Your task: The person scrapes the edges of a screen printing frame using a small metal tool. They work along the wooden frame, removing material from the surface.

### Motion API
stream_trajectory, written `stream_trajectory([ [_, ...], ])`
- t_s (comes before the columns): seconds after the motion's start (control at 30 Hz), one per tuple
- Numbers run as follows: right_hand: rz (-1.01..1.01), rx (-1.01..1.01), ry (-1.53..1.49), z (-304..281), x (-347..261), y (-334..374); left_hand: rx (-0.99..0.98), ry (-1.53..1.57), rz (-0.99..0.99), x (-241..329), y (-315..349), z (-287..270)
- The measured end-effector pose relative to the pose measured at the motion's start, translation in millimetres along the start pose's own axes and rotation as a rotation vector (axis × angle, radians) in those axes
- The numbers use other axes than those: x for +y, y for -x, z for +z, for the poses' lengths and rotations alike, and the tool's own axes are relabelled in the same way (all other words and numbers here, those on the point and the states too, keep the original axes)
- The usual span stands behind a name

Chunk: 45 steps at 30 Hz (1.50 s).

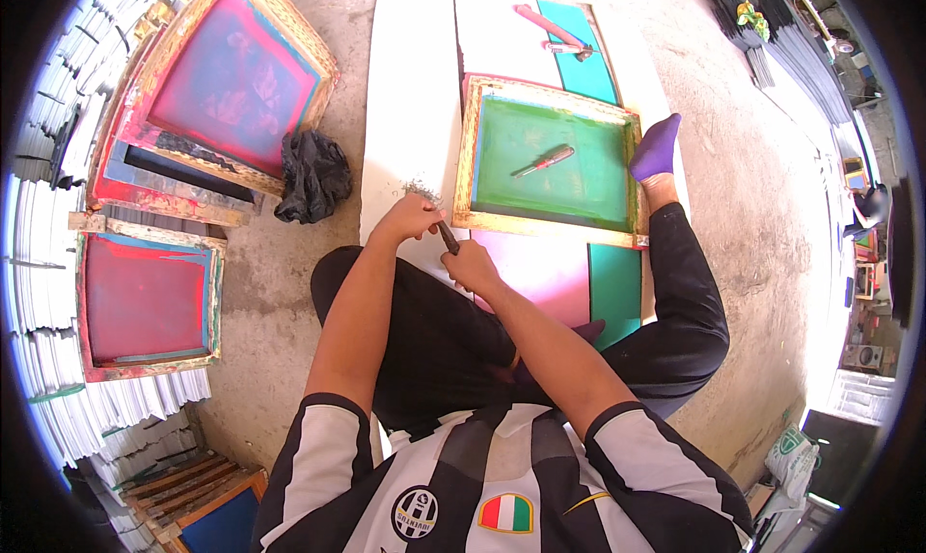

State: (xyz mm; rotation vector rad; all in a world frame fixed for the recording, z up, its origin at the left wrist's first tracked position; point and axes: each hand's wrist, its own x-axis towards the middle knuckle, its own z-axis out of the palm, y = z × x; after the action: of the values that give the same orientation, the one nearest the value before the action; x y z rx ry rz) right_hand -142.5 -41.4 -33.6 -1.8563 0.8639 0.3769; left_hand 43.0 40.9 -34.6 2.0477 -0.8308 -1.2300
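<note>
I sit with both hands close together over the white boards. My right hand [473, 267] is closed around one end of a slim dark tool [448, 237], too small to name more exactly. My left hand [413, 215] is pinched at the tool's other end; what its fingertips hold is hidden. Just beyond it lies a little heap of fine dark bits [422, 192]. To the right, a wooden-framed printing screen [464, 158] with green mesh lies flat. On that mesh rests a screwdriver [543, 161] with a reddish handle.
A hammer [583, 53] lies on a green strip [569, 21] beyond the screen. My foot in a purple sock [657, 148] is by the screen's right corner. At left are more framed screens [145, 297], a black plastic bag [314, 177] and stacked white sheets [39, 264].
</note>
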Motion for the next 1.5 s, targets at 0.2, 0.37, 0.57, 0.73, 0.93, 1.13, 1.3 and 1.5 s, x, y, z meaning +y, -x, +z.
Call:
stream_trajectory([
  [0.2, 0.033, -0.090, -0.165, -5.5, -11.7, 3.2, -0.021, 0.142, -0.159, 10.1, 6.8, -9.0],
  [0.37, 0.083, -0.217, -0.426, -5.2, -4.2, 1.3, -0.049, 0.060, -0.134, -2.5, -6.0, -4.1],
  [0.57, 0.220, -0.122, -0.509, -10.6, 10.7, 8.1, 0.123, -0.212, -0.057, -23.7, -24.0, -5.6],
  [0.73, 0.258, -0.050, -0.400, -15.4, 37.8, -4.2, 0.382, -0.364, -0.243, 4.1, -9.6, -4.0],
  [0.93, 0.218, -0.001, -0.252, -10.9, 45.2, -20.2, 0.322, -0.339, -0.283, 10.0, -8.9, -10.2],
  [1.13, 0.244, -0.003, -0.192, -14.1, 36.8, -20.9, 0.297, -0.296, -0.273, 9.0, -12.3, -10.3],
  [1.3, 0.206, 0.020, -0.124, -15.9, 34.1, -17.1, 0.308, -0.282, -0.254, 11.2, -13.4, -7.8],
  [1.5, 0.246, 0.024, -0.052, -23.0, 11.3, -2.1, 0.240, -0.260, -0.287, 14.4, -14.6, -10.4],
])
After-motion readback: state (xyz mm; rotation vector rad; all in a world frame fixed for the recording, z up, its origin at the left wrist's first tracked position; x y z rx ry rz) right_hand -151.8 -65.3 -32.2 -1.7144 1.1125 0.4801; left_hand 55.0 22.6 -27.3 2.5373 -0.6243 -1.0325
